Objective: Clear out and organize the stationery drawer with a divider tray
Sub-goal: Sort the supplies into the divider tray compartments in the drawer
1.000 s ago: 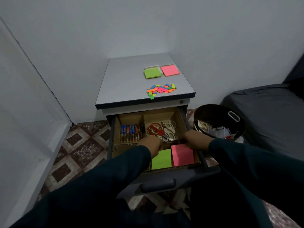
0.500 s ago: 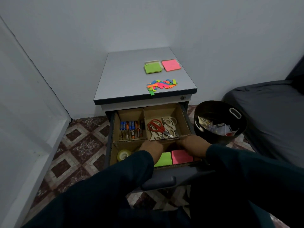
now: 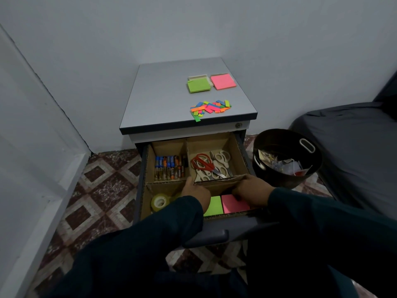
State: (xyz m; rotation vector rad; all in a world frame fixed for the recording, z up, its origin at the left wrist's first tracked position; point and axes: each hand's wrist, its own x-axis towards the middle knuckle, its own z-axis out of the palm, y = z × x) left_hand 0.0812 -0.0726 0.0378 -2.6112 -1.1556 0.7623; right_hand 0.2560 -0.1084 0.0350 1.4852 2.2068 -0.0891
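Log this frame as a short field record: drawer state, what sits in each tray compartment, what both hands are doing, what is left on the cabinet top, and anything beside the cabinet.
drawer: open, cardboard divider tray inside
back-left compartment: pens
back-right compartment: scissors, one pair red-handled
front-left compartment: tape roll
front-right compartment: green pad beside pink pad
left hand: grips cross divider
right hand: grips same divider
cabinet top: green notes, pink notes, loose coloured strips
beside cabinet: dark bin with scraps

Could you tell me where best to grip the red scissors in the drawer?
Take the red scissors by their handle loops, from above. They lie flat on top of the white scissors in the back right compartment, loops uppermost and clear, blades pointing toward the hands.
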